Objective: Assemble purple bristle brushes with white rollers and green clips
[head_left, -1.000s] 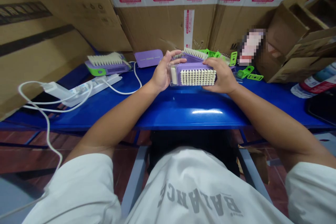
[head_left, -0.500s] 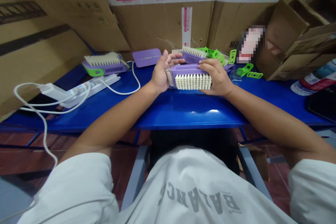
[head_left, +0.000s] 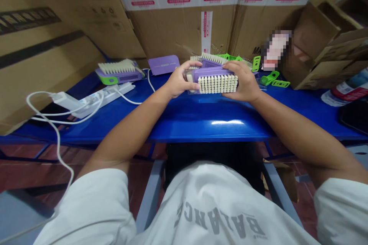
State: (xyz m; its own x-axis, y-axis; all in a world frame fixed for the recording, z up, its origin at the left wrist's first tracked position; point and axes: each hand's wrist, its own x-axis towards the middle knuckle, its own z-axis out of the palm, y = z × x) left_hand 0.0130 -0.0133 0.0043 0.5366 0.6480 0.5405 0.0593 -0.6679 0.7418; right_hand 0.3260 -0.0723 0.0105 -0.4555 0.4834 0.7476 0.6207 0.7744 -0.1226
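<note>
Gripping a purple scrubbing brush (head_left: 217, 83) between the left hand (head_left: 178, 82) and right hand (head_left: 243, 82): fingers (head_left: 191, 66) of both clamped on its ends, white bristles toward the wearer. A second brush (head_left: 211, 60) rests on the blue desk (head_left: 209, 116) just beyond the fingers; green plastic clips (head_left: 268, 78) lie right of them.

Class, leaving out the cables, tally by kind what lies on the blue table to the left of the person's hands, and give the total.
Purple-and-green bristle brush: 1
Flat purple cover: 1
White power strip: 1
White plug adapter: 1
Total: 4
</note>
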